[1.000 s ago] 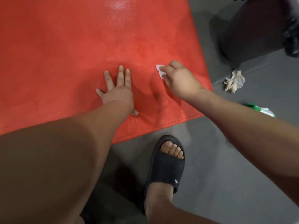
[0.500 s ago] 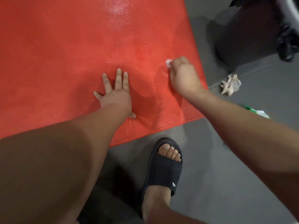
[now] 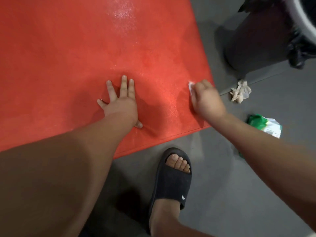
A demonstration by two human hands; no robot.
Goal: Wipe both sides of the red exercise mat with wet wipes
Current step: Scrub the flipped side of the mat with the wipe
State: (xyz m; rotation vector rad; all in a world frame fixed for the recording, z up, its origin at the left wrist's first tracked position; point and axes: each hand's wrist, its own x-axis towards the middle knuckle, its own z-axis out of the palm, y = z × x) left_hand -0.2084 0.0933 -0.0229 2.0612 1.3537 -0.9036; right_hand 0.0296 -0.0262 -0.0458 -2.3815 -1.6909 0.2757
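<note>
1 wet wipe (image 3: 190, 87) is pinched by the right hand (image 3: 207, 101) at 3 o'clock, left hand (image 3: 122, 105) spread flat; red mat (image 3: 68, 57) is judged floppy, slick, best lifted edgewise.

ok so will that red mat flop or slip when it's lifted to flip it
Probably bendy, not rigid: the red mat has a thin edge and seems to dent under the left hand. Likely slick to grip, since it glistens wet near the right hand holding the wipe. Being broad, it may sag when lifted.
</note>
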